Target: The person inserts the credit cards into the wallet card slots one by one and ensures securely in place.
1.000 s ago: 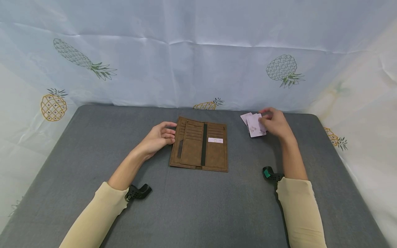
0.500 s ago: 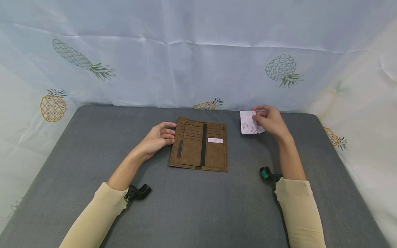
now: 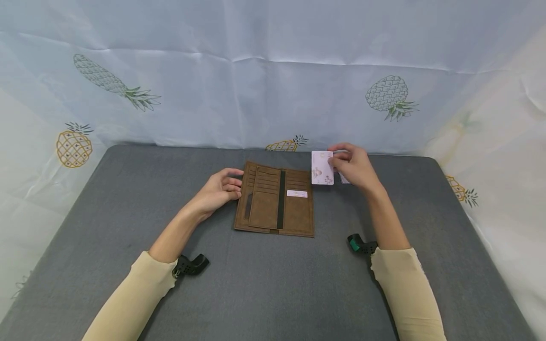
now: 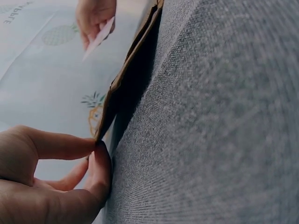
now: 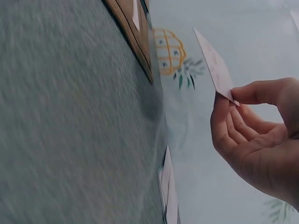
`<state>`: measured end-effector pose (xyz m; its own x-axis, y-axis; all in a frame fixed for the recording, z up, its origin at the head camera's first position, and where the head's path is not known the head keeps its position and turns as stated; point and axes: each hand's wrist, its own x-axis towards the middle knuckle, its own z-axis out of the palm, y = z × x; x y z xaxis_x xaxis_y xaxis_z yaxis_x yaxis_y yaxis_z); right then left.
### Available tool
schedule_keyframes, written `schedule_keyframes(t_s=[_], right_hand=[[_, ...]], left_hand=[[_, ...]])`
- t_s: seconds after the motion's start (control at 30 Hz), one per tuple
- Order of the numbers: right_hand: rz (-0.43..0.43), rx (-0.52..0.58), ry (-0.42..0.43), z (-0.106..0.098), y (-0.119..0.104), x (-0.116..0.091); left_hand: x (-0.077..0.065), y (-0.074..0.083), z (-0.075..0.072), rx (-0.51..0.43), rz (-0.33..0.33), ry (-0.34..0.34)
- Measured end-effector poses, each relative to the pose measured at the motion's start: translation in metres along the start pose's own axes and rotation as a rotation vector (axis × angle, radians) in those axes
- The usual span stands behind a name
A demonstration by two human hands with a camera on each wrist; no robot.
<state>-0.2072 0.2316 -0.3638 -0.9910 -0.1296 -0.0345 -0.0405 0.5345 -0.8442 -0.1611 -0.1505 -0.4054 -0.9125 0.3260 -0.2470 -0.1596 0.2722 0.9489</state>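
A brown bifold wallet (image 3: 263,208) lies unfolded on the grey table, with a pale pink card (image 3: 296,193) partly showing in a slot on its right half. At the wallet's left edge, my left hand (image 3: 218,192) pinches the leather between thumb and finger; the left wrist view shows this edge lifted slightly off the cloth. My right hand (image 3: 356,168) pinches another pink printed card (image 3: 322,168) by its side, raised above the table near the wallet's upper right corner. Loose cards (image 5: 169,186) lie on the table below that hand, mostly hidden by it in the head view.
A grey cloth-covered table (image 3: 273,289) spreads around the wallet. Behind it hangs a pale curtain (image 3: 273,104) with pineapple prints, meeting the table's far edge. Black wrist-worn devices (image 3: 190,265) sit at both sleeve ends.
The right hand has lifted one card off the loose ones and carried it left toward the wallet. The left hand and wallet have stayed in place.
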Motion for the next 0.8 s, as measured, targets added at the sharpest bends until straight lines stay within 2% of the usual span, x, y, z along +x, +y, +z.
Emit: schedule_keyframes(t_s=[0.23,0.57,0.8], right_hand=[[-0.01,0.073,-0.048,0.018,-0.007,0.002],[-0.024,0.144,-0.11,0.033,-0.011,0.003],[-0.037,0.153,-0.163,0.046,-0.015,0.002]], left_hand=[[0.0,-0.001,0.004,0.015,0.008,-0.01],[-0.003,0.003,0.017,0.068,0.01,-0.037],[-0.003,0.005,0.025,0.073,0.006,-0.042]])
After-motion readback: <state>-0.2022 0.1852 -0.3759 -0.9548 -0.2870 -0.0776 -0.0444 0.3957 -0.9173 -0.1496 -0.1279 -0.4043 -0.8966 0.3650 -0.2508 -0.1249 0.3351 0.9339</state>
